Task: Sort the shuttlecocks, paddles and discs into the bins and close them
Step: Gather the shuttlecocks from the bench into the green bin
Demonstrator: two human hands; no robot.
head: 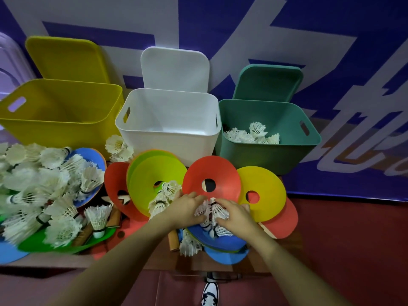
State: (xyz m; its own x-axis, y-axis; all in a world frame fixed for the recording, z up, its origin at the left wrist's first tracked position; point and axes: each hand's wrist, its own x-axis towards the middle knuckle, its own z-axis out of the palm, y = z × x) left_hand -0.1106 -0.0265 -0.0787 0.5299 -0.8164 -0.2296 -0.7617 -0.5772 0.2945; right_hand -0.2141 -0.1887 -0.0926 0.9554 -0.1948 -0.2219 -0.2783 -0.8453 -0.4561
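Three open bins stand in a row at the back: a yellow bin [59, 111], a white bin [167, 133] and a green bin [271, 151] holding several shuttlecocks [256, 133]. In front lie coloured discs: red [212, 173], lime [152, 173], yellow [262, 188] and blue [220, 239]. My left hand [187, 206] and my right hand [234, 213] both curl round a small cluster of white shuttlecocks [209, 208] on the blue disc. A big heap of shuttlecocks [44, 186] lies at the left. Wooden paddle handles [173, 239] poke out under the discs.
Each bin's lid leans behind it: the yellow lid [66, 58], the white lid [174, 67] and the green lid [268, 82]. A blue and white banner [331, 62] covers the wall. My shoe [209, 292] shows on the red floor below the table edge.
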